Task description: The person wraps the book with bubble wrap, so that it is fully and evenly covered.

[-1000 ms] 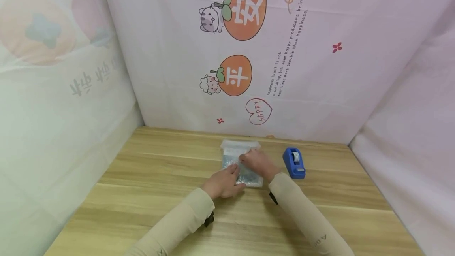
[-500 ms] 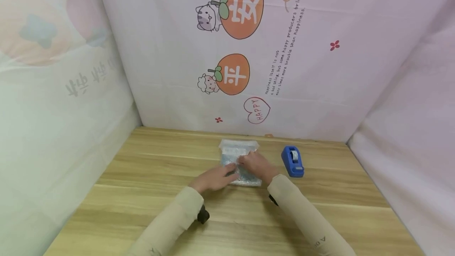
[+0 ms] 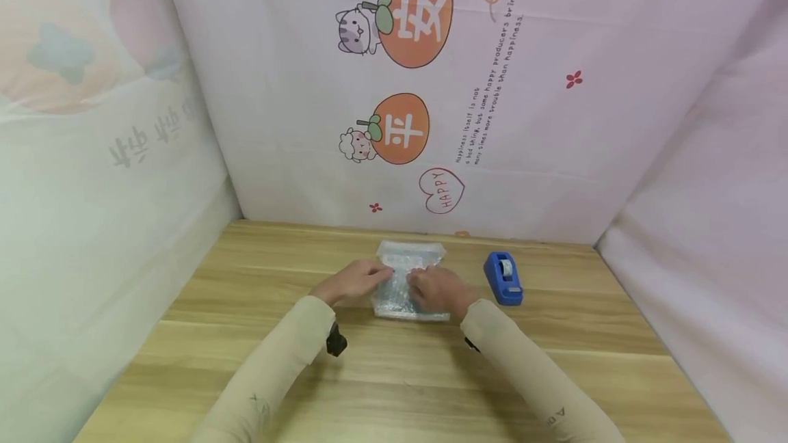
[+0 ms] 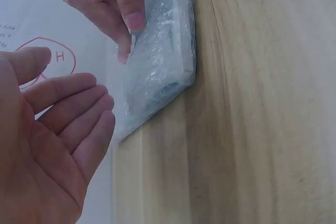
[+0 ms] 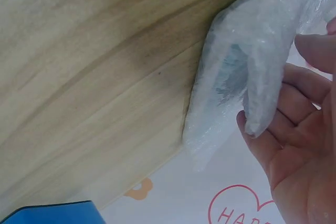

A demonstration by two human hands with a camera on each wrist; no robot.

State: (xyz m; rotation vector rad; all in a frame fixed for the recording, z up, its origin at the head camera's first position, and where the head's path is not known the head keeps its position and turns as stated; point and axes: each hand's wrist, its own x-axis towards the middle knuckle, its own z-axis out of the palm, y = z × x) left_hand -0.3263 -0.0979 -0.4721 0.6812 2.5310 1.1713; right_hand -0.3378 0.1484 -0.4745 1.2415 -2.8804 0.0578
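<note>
A packet of clear bubble wrap [image 3: 394,303] lies on the wooden table, with something bluish showing through it that I cannot make out. My right hand [image 3: 440,290] pinches an edge of the wrap between thumb and fingers; in the right wrist view a raised fold of bubble wrap [image 5: 262,87] stands against the curled fingers. My left hand [image 3: 353,280] is over the packet's left side, fingertips close to the wrap. Seen from the left wrist, the left hand [image 4: 63,124] has loosely bent fingers and nothing between them and the thumb.
A blue tape dispenser [image 3: 505,280] with a roll of tape stands to the right of the packet. White printed cloth [image 3: 529,204] hangs behind the wooden table [image 3: 382,374] and along both sides.
My left hand has lifted off the front of the packet and moved left and back to its left side. The right hand keeps its place at the wrap.
</note>
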